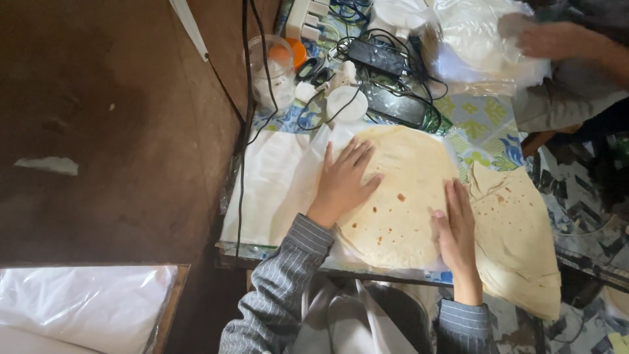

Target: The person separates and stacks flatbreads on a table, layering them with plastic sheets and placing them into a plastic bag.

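The person's left hand [346,178] lay flat, fingers spread wide, on the left edge of a large, round, pale flatbread with brown scorch spots [396,196], and the right hand [453,229] rested open, fingers together, along its right edge; neither hand gripped anything. The flatbread sat on a white paper sheet [275,183] spread over the floral blue-and-green tablecloth [481,124], with a folded stack of similar flatbreads [517,242] touching it at the right. By the look of it, the step in hand was pressing and squaring the round bread on the sheet; any lift or fold from here would call for curling the fingers under an edge without tearing the thin bread. Farther back, another person's hand [557,40] rested on clear plastic bags [472,39] beside a tangle of black cables and a charger [377,56].
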